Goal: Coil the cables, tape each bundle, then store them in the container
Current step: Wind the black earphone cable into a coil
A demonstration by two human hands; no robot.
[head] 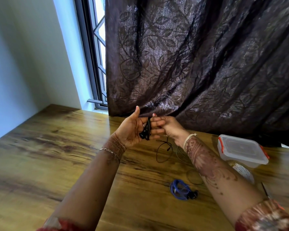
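The black cable (pixel 146 130) is sitting wound in a tight bundle around the straight fingers of the left hand (pixel 132 130), which is being held palm up above the tabletop (pixel 57 155) with its thumb sticking upward. The right hand (pixel 171 129) is meeting those fingertips from the other side, its fingers curling in and pinching the cable just beside the bundle, so the two hands are touching. From under the right hand the cable's loose tail (pixel 162 152) is hanging down and lying on the wood in a slack loop.

Nearer the person, a blue cable (pixel 178 189) is lying on the tabletop as a small coil, with a small black piece touching its right edge. Between that coil and the right forearm a thin wire loop (pixel 194 177) is resting flat. To the right, a clear container (pixel 240 150) with orange clips is standing with its lid on, well apart from the hands. Just in front of it a pale roll of tape (pixel 244 172) is showing, partly hidden behind the forearm.

A chain bracelet (pixel 109 150) is circling the left wrist and a pale thread band (pixel 188 139) the right one. A dark leaf-patterned curtain (pixel 207 55) is hanging behind the tabletop, covering most of a window (pixel 97 47) beside a white wall.
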